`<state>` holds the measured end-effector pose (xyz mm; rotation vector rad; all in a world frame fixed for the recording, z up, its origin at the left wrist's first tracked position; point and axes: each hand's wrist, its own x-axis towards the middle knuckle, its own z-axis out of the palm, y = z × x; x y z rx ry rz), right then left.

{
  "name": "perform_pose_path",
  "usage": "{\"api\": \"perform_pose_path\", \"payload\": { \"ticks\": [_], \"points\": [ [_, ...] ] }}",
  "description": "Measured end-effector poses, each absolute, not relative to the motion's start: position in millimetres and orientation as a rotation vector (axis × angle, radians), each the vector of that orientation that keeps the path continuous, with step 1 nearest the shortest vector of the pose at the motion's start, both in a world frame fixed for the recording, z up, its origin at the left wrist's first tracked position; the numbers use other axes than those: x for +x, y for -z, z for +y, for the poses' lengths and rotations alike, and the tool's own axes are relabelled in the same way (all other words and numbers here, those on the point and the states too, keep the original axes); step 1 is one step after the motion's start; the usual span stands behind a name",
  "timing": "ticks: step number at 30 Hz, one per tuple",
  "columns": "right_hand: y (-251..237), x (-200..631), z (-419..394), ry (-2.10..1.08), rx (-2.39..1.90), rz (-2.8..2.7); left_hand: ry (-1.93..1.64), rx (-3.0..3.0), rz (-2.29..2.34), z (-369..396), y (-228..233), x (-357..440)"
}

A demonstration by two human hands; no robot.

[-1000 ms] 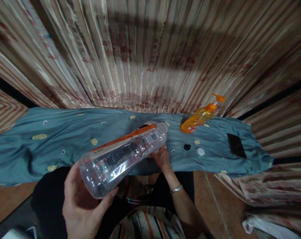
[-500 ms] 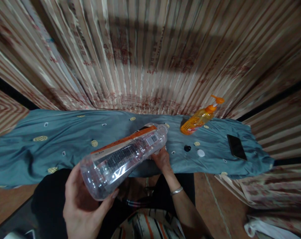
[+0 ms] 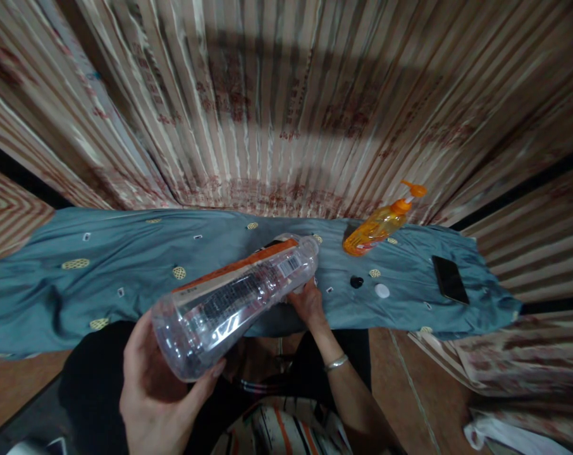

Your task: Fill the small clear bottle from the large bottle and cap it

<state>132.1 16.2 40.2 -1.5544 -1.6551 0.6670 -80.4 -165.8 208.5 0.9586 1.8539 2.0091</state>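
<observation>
1. Left grip (image 3: 158, 404), lower left of the frame, is curled around the base of a clear plastic bottle (image 3: 234, 309), with the thumb on the right side of it.
2. The bottle slants across the centre, base to the lower left, neck to the upper right; an orange-edged label with a barcode shows.
3. Right grip (image 3: 308, 302), just right of centre, is against the bottle's underside near the neck. Its fingers are hidden, so I cannot tell how far they close. A silvery bracelet (image 3: 336, 363) rings the wrist.
4. Beyond, on the cloth-covered tabletop (image 3: 139, 243), right of centre, a small black piece (image 3: 357, 282) lies near a white disc (image 3: 382, 291).
5. Farther right lies a dark phone (image 3: 450, 279).
6. An orange pump bottle (image 3: 376, 229) stands near the back edge.
7. Striped curtains (image 3: 267, 95) fill the top.
</observation>
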Motion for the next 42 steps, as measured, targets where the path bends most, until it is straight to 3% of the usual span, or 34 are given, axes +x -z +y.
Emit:
{"api": "perform_pose_path", "payload": {
  "ticks": [42],
  "points": [
    [-50.9, 131.7, 15.1, -0.689, -1.530, -1.642, -1.949, 0.963, 1.901, -168.0, -209.6, -81.9]
  ]
}}
